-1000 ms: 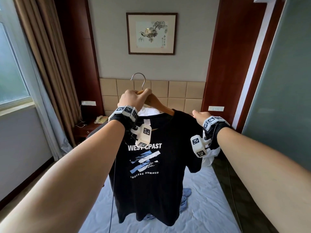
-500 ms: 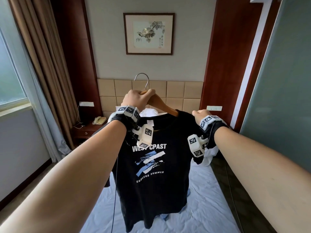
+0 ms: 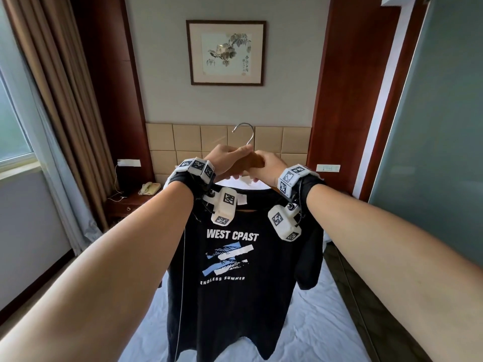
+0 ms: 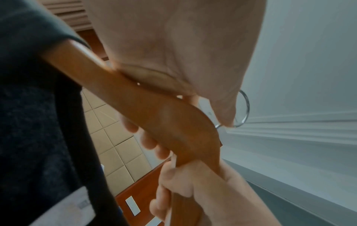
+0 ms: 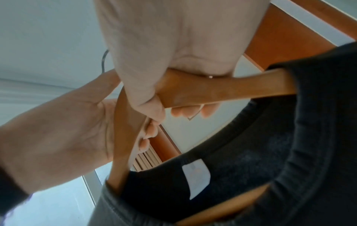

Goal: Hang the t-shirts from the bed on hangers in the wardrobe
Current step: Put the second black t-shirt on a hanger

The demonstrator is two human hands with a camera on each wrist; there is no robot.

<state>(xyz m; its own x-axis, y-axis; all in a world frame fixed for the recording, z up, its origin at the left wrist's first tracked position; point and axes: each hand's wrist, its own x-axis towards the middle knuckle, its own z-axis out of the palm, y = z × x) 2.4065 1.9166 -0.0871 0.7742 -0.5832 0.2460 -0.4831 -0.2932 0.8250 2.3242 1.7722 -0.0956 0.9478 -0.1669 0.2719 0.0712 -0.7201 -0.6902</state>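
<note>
Both hands up at the top of the hanger (image 3: 257,159) now, side by side, knuckles almost touching under the steel hook (image 3: 244,133). Left hand (image 3: 226,159) has its fingers curled round the wooden bar on its own side of the hook; the left wrist view shows the thumb lying along the wood. Right hand (image 3: 266,167) is wrapped round the bar on the other side, fingertips peeking out beneath it in the right wrist view. The black shirt (image 3: 235,278) hangs straight down from the hanger, collar sitting on the wood, print facing the person, hem dangling clear above the bed (image 3: 326,322). Open air to either side of the shirt: curtain (image 3: 57,105) well off to the left, frosted panel (image 3: 431,126) off to the right, headboard (image 3: 172,142) behind. Hook pokes free above the hands, touching nothing. Picture (image 3: 226,52) on the wall well above it
</note>
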